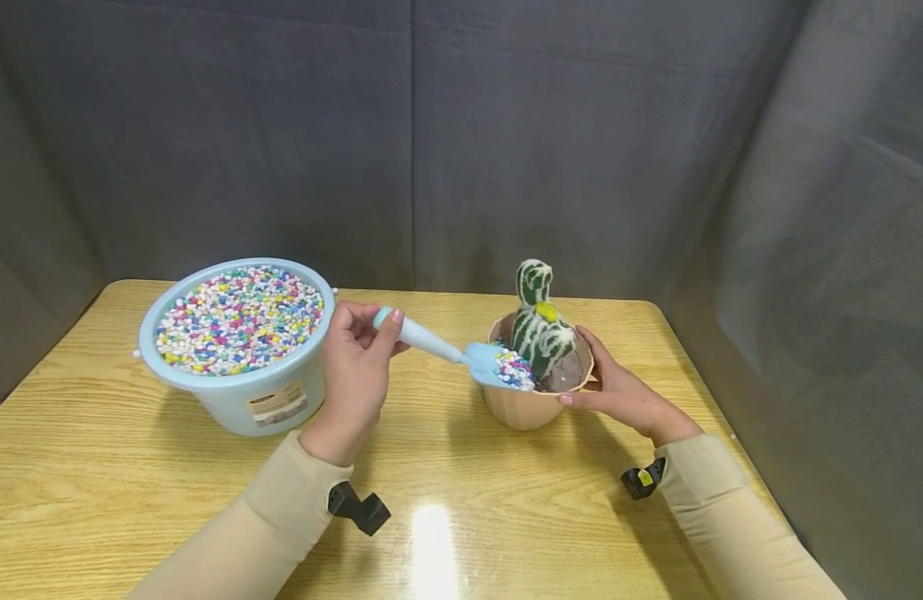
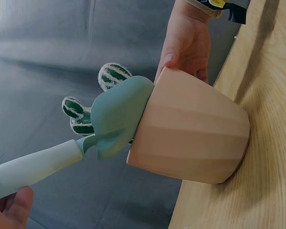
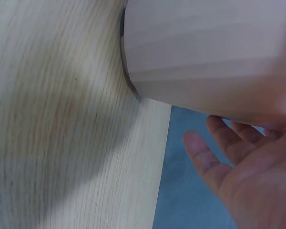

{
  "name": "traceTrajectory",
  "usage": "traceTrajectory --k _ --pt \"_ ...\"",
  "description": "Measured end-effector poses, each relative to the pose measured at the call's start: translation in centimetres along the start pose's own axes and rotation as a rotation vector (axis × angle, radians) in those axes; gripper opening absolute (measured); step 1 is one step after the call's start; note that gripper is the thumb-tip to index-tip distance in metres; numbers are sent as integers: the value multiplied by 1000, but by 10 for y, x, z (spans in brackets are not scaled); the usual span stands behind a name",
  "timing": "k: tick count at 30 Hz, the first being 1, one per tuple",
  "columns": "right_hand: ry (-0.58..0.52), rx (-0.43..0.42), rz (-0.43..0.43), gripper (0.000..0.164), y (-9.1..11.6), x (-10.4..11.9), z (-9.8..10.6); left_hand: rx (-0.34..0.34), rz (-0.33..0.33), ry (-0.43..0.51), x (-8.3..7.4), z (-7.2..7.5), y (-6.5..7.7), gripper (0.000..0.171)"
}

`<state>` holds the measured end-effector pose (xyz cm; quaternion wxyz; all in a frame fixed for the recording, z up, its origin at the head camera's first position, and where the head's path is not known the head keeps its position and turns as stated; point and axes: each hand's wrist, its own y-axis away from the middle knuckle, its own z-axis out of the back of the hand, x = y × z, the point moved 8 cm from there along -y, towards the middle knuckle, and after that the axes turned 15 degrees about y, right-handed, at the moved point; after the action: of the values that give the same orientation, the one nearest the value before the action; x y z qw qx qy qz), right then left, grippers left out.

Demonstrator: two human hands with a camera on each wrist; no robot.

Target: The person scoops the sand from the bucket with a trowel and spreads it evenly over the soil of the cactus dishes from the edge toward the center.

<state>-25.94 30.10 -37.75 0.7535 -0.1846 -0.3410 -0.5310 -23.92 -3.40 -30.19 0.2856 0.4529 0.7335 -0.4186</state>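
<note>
A pale blue hand trowel carries a small heap of colored pebbles on its blade. My left hand pinches the end of its handle between thumb and fingers. The blade lies over the near left rim of a peach flower pot, slanting toward the inside. Inside the pot a green-and-white cactus with a yellow spot stands in grey soil. On the pot's right side, my right hand holds the rim, thumb in front and fingers behind. In the right wrist view some fingers stand off the wall.
A light blue bucket full of multicolored pebbles stands at the left of the wooden table, with a label on its front. Dark grey curtain hangs behind the table and along its sides.
</note>
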Motion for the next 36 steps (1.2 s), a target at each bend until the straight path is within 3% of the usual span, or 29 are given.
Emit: traceTrajectory --k 11,20,36 --pt "8 -25 -15 114 1 5 -3 17 -17 -22 -5 -5 2 13" --pt "68 -55 -82 117 4 11 -6 65 -53 -94 -12 -8 5 15" --pt "76 -86 -91 116 5 14 -7 126 -94 -143 -19 -16 13 18"
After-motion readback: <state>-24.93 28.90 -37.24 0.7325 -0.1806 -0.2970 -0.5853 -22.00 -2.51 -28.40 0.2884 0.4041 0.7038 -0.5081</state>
